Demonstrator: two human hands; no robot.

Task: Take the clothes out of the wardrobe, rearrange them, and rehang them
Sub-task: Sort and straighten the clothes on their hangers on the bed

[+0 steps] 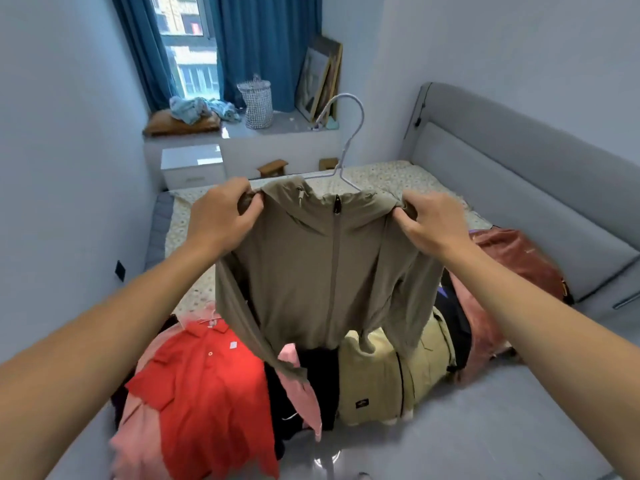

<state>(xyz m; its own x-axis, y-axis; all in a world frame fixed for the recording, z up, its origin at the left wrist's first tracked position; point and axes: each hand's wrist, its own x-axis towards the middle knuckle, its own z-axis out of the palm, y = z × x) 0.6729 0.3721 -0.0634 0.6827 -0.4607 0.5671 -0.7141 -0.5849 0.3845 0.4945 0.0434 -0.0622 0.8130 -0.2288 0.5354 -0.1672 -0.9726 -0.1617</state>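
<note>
Olive jacket [322, 271] hangs vertical on wire hanger [341, 147], hook up. Left hand [221, 216] and right hand [433, 220] pinch its shoulders, arms outstretched.

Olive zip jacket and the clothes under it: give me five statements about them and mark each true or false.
1. Both hands hold the olive zip jacket by its shoulders. True: the left hand and the right hand each have a grip on one shoulder.
2. The jacket is on a wire hanger. True: its hook rises above the collar.
3. The jacket's zip is fully open. False: it is closed up to the collar.
4. The red polo shirt lies below the right hand. False: it lies below the left arm.
5. The pale yellow garment hangs from a rail. False: it lies on the bed among other clothes.
</note>
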